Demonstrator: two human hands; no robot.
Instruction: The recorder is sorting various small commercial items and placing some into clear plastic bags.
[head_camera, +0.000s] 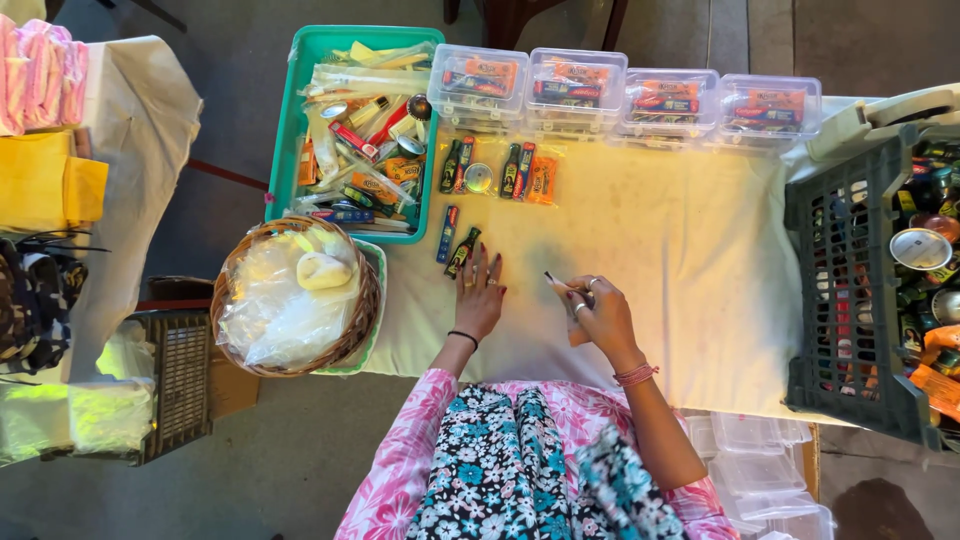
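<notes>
Left to right: a wicker basket (296, 296) of clear bags beside a green tray (290, 120) of assorted items. On the white tablecloth (680, 250) lies a small dark bottle (462, 252) next to a blue packet (447, 233). The left hand (480, 295) rests flat, fingers spread, touching the bottle's lower end and gripping nothing. The right hand (600, 315) is closed around a thin stick-like item (556, 284), just above the cloth. Far right: a grey crate (850, 290).
</notes>
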